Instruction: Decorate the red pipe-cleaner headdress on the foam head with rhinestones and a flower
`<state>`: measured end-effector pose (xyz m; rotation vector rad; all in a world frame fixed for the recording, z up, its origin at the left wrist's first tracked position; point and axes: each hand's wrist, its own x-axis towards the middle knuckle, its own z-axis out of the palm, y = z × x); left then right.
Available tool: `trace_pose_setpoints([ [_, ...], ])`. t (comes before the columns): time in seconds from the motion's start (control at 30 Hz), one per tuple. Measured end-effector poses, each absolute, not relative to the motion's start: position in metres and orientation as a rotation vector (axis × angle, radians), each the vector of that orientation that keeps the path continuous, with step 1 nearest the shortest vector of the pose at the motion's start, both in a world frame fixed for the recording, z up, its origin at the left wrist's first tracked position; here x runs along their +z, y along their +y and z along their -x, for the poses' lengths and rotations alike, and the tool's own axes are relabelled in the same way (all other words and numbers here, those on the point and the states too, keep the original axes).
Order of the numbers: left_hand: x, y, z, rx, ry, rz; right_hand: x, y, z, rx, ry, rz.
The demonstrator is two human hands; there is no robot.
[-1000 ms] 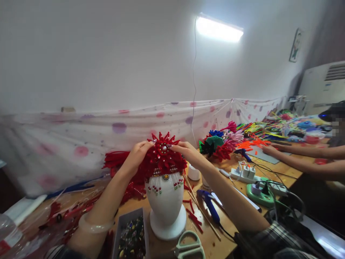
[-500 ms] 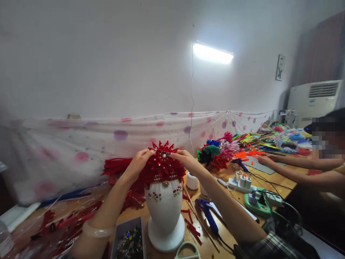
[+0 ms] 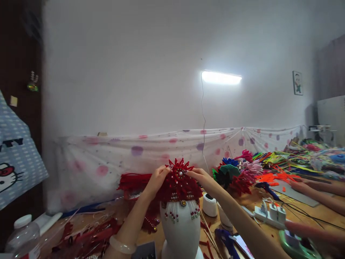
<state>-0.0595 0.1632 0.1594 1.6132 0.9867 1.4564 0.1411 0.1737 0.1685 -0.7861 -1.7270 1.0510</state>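
Note:
A red headdress [image 3: 175,192], with a beaded band and hanging bead strings, sits on a white mannequin head [image 3: 180,230]. At its front stands a spiky red flower [image 3: 180,180] with pearls at its centre. My left hand [image 3: 159,177] pinches the flower's left side, its fingertips partly behind the petals. From the right, my right hand [image 3: 198,175] grips the flower near the pearl centre with closed fingers. A clear bangle [image 3: 122,246] circles my left wrist.
A blue glue gun [image 3: 228,242] and wooden sticks [image 3: 212,241] lie right of the mannequin. Farther right are a power strip [image 3: 269,214], coloured fuzzy flowers [image 3: 231,172] and a co-worker's hands [image 3: 298,185]. A plastic bottle [image 3: 23,233] stands at left, near red materials [image 3: 88,233].
The view has turned left and up, so the scene sits lower and farther right. A checked bag has appeared at left. Both my hands stay on the flower.

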Motion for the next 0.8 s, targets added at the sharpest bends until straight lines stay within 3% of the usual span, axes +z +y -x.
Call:
trace_pose_setpoints([
  [0.8,0.18,0.146,0.056,1.367,1.084,-1.611,0.161,0.182,-0.147,1.059,-1.729,0.859],
])
